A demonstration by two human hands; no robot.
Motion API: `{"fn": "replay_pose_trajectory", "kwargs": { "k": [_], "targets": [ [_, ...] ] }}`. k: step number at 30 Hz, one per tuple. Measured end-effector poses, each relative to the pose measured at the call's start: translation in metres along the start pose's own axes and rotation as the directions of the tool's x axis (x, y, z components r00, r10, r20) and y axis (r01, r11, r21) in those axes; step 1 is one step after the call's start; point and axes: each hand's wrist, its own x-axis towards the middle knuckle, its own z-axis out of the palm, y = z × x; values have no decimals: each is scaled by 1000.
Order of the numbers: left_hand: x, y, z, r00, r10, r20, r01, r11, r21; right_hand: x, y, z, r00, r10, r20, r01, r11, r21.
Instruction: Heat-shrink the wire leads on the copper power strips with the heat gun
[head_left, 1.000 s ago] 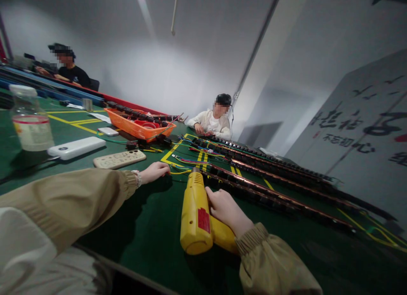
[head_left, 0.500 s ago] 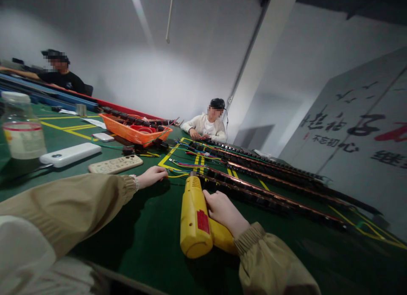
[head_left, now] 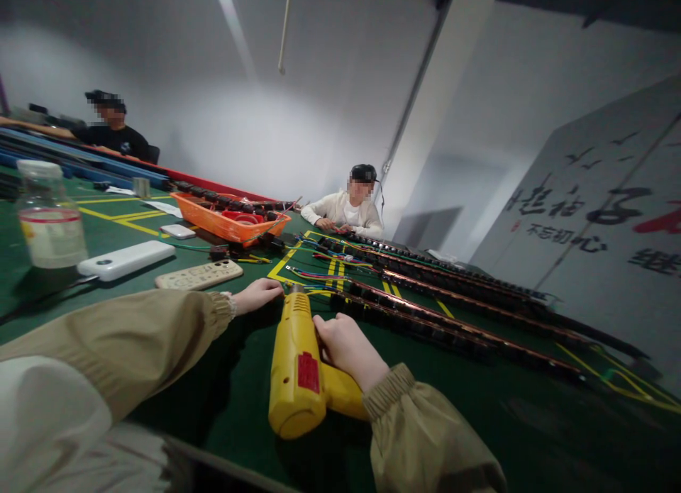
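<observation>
Head view, left to right: a co-worker in black [head_left: 111, 140] sits far beyond the left hand [head_left: 258, 294], off to its left. A bottle with a white lid [head_left: 53, 234] stands well to that hand's left on the green desk [head_left: 532, 415]. Between them lie a white device [head_left: 126, 259] with a dark cable and, just beyond the left forearm, a phone in a beige patterned case [head_left: 199, 274]. Farther out past the left hand sits an orange basket [head_left: 205, 220] heaped with dark parts. The left hand's fingers are drawn close together at the near end of some coloured wires [head_left: 311, 274]; I cannot tell whether they pinch a wire. Just to its right is the yellow heat gun [head_left: 295, 379], nozzle tip near the left fingertips. The right hand [head_left: 348, 344] is wrapped around its handle, the barrel to that hand's left. Far beyond the right hand, a co-worker in a pale jacket [head_left: 345, 213] sits at the desk, and long black-and-copper strips [head_left: 452, 326] run beyond it and away to its right.
</observation>
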Motion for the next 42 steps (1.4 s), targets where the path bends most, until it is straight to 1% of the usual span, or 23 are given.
{"fn": "replay_pose_trajectory", "kwargs": {
  "k": [5,10,14,18,23,26,29,36,42],
  "targets": [
    [0,2,1,1000,7,-18,-6,1000,20,1,-1,1,1000,-19,11,19,999,30],
    [2,-2,1,1000,12,-1,-12,1000,-13,0,2,0,1000,-22,14,22,1000,-7],
    [2,-2,0,1000,5,8,-5,1000,-25,-2,6,2,999,-17,50,18,1000,-18],
    [1,-1,-1,1000,4,5,-4,999,-53,-9,15,3,997,27,77,-26,1000,-9],
    [-2,6,-2,1000,-18,-13,17,998,-59,-27,36,6,989,91,119,-93,996,10],
    [-6,11,-4,1000,-22,-8,21,999,-46,-38,48,7,978,149,145,-150,989,-1],
    [-7,11,-5,999,-32,-5,32,998,-57,-44,53,7,965,202,165,-201,979,-27],
    [-5,8,-5,998,-60,-6,59,992,-113,-40,50,7,971,196,138,-191,980,-48],
    [-7,13,-5,998,-65,-27,62,993,-102,-28,37,5,984,139,110,-137,990,-22]
  ]
}}
